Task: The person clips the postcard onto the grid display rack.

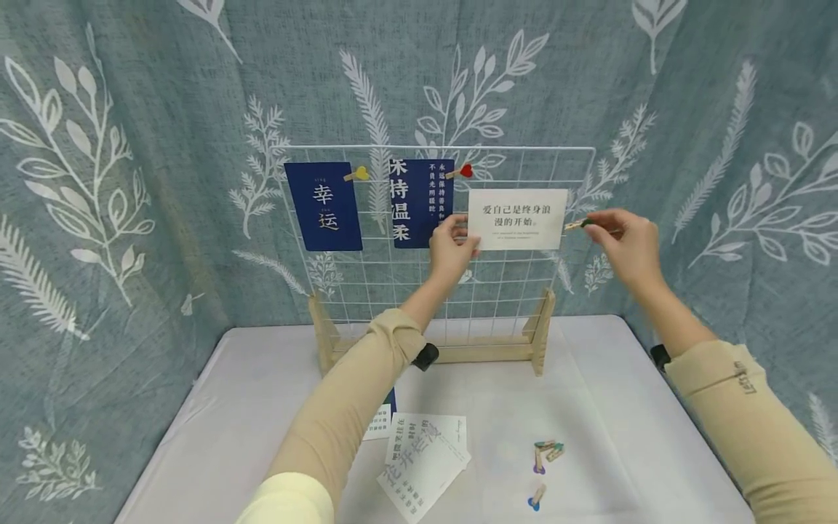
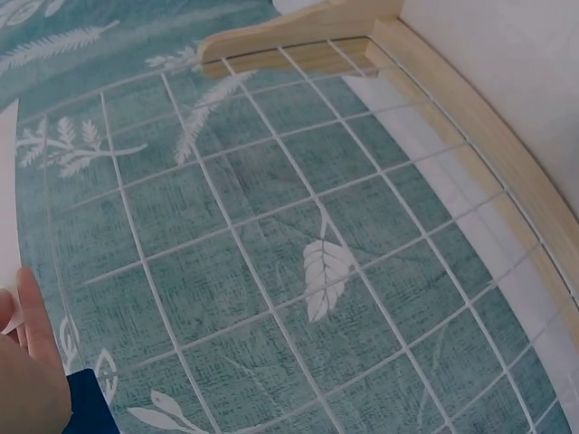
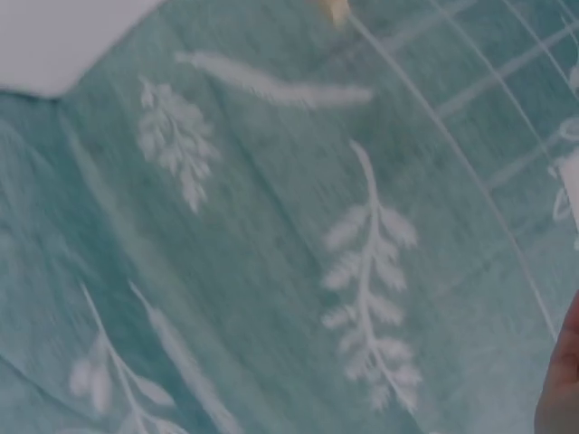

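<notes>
Against the white wire grid rack [image 1: 484,148], my left hand [image 1: 452,251] holds a white card [image 1: 517,218] with dark printed characters by its left side. My right hand [image 1: 628,244] pinches a small wooden clothespin [image 1: 574,225] with a green top, close to the card's right edge; whether it touches the card I cannot tell. Two dark blue cards [image 1: 327,225] hang further left on the grid. A clothespin with a yellow heart [image 1: 361,173] is on one, a clothespin with a red heart [image 1: 465,171] on the other. Only part of each hand shows in its wrist view.
The grid stands in a wooden base [image 1: 484,354] on a white-covered table [image 1: 609,407]. Several printed cards [image 1: 425,466] lie overlapping in front, partly behind my left sleeve. Several small clothespins [image 1: 538,460] lie to their right. A patterned green curtain [image 1: 170,145] surrounds the table.
</notes>
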